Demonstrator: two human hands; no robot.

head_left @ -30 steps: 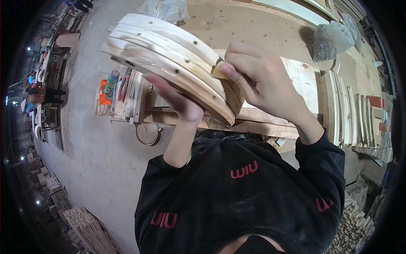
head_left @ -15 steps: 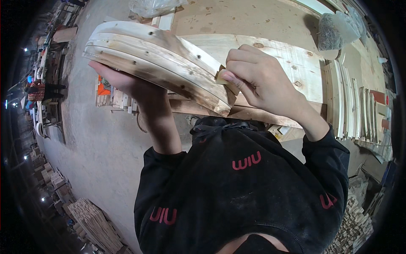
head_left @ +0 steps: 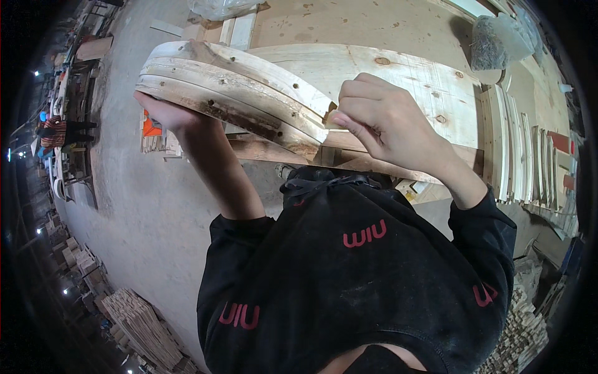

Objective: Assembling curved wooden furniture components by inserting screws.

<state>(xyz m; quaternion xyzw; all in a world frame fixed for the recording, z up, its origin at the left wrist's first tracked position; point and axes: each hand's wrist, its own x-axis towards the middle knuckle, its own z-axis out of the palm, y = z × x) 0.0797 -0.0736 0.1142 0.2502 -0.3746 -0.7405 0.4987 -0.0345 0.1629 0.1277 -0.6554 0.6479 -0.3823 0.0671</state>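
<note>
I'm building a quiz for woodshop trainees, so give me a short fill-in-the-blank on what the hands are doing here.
1. The left hand supports the curved wooden piece from ____.
2. The right hand presses a small block against the piece's ____ end.
3. The curved piece is made of several ____ strips stacked together.
4. The person's sleeves are ____ in colour.

Missing words: underneath; right; wooden; black
</note>
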